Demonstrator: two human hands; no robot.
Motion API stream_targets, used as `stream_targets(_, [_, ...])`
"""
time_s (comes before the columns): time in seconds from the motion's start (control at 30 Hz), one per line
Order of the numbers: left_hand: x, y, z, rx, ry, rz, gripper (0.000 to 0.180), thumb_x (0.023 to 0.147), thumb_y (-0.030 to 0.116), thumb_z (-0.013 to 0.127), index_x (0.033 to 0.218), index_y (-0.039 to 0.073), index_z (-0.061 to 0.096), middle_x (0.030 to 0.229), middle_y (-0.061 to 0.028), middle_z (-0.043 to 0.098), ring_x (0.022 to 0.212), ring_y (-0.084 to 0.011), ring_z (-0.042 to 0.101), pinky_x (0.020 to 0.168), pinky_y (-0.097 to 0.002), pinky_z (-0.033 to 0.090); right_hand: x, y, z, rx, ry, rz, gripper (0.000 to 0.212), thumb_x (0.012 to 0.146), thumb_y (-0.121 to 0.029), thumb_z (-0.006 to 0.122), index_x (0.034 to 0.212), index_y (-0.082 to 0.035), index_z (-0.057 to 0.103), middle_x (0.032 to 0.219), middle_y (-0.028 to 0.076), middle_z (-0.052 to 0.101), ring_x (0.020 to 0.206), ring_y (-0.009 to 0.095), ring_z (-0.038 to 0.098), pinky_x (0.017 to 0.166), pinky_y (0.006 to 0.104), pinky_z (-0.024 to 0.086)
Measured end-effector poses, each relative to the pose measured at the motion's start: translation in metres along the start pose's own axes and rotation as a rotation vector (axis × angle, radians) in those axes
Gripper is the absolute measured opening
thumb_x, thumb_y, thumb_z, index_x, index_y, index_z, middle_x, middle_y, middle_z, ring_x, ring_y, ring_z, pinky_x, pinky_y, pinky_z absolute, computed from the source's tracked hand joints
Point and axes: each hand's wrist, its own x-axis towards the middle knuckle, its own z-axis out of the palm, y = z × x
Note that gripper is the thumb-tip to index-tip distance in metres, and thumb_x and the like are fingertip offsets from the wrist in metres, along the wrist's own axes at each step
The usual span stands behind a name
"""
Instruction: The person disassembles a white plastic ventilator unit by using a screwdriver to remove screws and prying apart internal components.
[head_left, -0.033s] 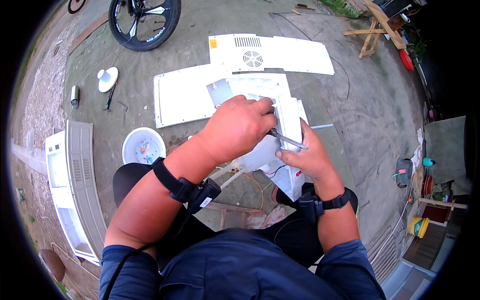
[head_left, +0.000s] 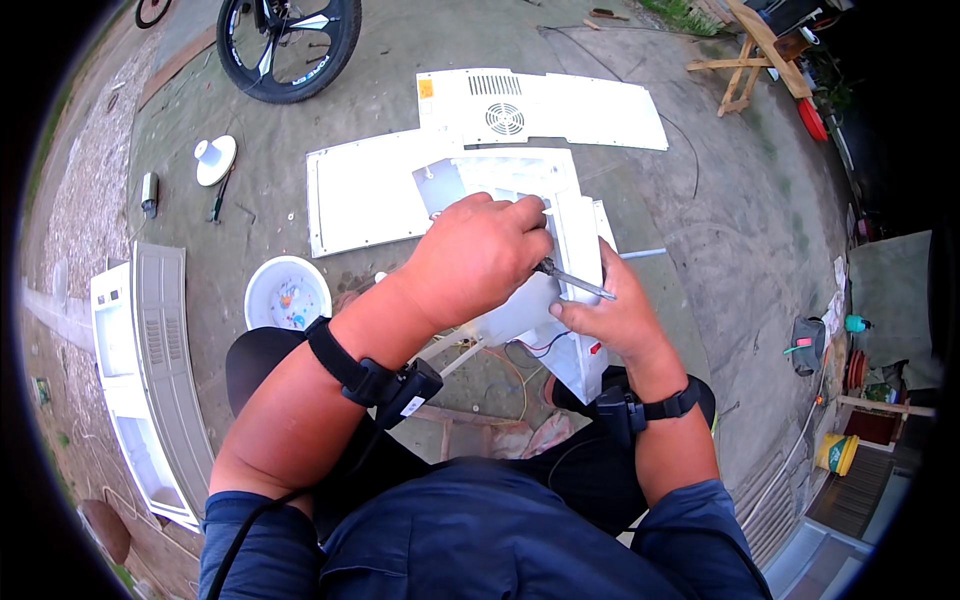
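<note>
My left hand [head_left: 480, 250] is closed in a fist, its back turned up. From under its fingers comes a screwdriver [head_left: 580, 284], its metal shaft slanting toward my right hand; the handle is mostly hidden. My right hand [head_left: 625, 318] is closed on the edge of a white appliance housing [head_left: 578, 235], thumb on the near side and fingers partly hidden behind it. The screwdriver's tip ends beside that thumb. Below my left hand sits a translucent white container [head_left: 510, 318] with pale tubes [head_left: 465, 355]. Thin coloured wires [head_left: 520, 378] hang beneath, near a red switch [head_left: 596, 349].
White panels, one flat [head_left: 360, 190] and one vented [head_left: 590, 112], lie beyond the housing. At left are a white basin [head_left: 288, 292], a round white part [head_left: 215, 160], a hammer-like tool [head_left: 220, 195] and a large cabinet shell [head_left: 165, 350]. A wheel [head_left: 290, 45] stands at the back.
</note>
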Motion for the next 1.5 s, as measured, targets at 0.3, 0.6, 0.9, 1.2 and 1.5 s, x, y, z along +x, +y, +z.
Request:
stream_targets(0.3, [0.0,0.0,0.008,0.033,0.029,-0.047,0.023,0.065,0.006,0.073,0.088,0.007,0.067,0.087,-0.0082,0.058,0.073,-0.0286,0.06,0.067,-0.0389,0.048,0.001,0.002,0.002,0.06,0.033,-0.031,0.069,0.067,-0.011,0.074,0.13,0.004,0.05,0.115,0.012,0.062,0.107,0.019,0.058,0.096,0.0337,0.046])
stream_targets(0.6, [0.005,0.005,0.001,-0.032,0.01,-0.101,0.017,0.068,0.009,0.071,0.082,0.005,0.063,0.083,-0.0096,0.057,0.078,-0.0291,0.062,0.069,-0.0397,0.049,0.0,-0.001,0.001,0.04,0.029,-0.011,0.07,0.067,-0.012,0.074,0.13,0.005,0.049,0.115,0.013,0.062,0.106,0.02,0.058,0.096,0.0339,0.047])
stream_targets(0.9, [0.006,0.004,0.003,-0.06,0.016,-0.147,0.026,0.064,0.011,0.075,0.087,0.006,0.065,0.086,-0.0098,0.058,0.072,-0.0315,0.058,0.065,-0.0421,0.049,0.001,0.001,0.002,0.074,0.047,-0.03,0.069,0.067,-0.013,0.074,0.129,0.005,0.05,0.113,0.012,0.062,0.104,0.019,0.059,0.094,0.0334,0.048])
stream_targets(1.2, [0.007,0.004,0.002,-0.065,0.009,-0.179,0.023,0.063,0.014,0.074,0.082,0.006,0.063,0.083,-0.0099,0.057,0.069,-0.0319,0.058,0.063,-0.0426,0.049,0.001,0.005,0.005,0.093,0.065,-0.028,0.068,0.067,-0.012,0.074,0.128,0.004,0.051,0.113,0.012,0.063,0.104,0.019,0.06,0.094,0.0334,0.048])
stream_targets(1.5, [0.004,-0.011,-0.018,-0.063,0.09,-0.247,0.019,0.065,0.012,0.072,0.079,0.006,0.06,0.08,-0.0113,0.057,0.069,-0.0331,0.06,0.062,-0.0425,0.05,0.0,-0.007,-0.007,0.042,0.161,0.066,0.066,0.069,-0.013,0.075,0.128,0.004,0.051,0.112,0.012,0.063,0.102,0.019,0.06,0.09,0.0334,0.049])
